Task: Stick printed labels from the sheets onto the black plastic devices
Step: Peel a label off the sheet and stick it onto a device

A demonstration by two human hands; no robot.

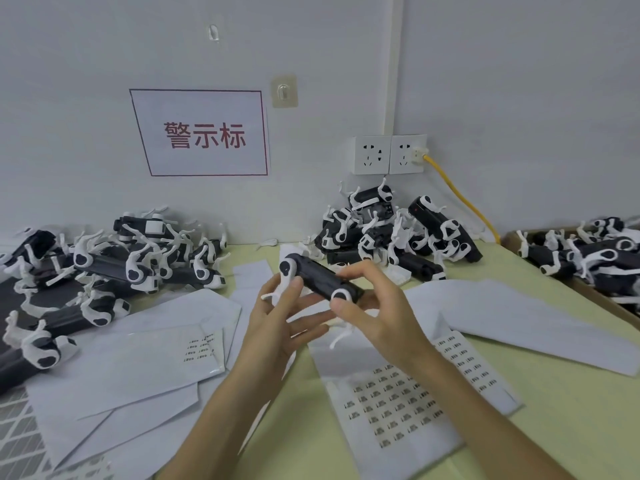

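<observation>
The likeliest fault from here is a label going on crooked or creased: the black device (322,279) is being held in the air, clear of the table, with nothing bracing it. Any twist between the two grips would be shifting its surface just as a sticker is meeting it. It is also risking a slip, since both grips are sitting at its rounded white ends rather than round the body. A drop would be landing on the label sheet (391,403) lying at about five o'clock below it, scuffing or lifting the unpeeled labels there. Whether a label is already riding on a fingertip or on the device is too small to tell, so a sticker folding onto itself unnoticed is a further hazard. The left hand (273,327), at seven o'clock from the device, is lying largely spread with its long fingers stretching beneath the body, while its thumb is pressing against the white end cap and so pinching that end. The right hand (375,317), at four o'clock, is curling its fingers over the opposite end, with the thumb tucking in below the white cap there.
</observation>
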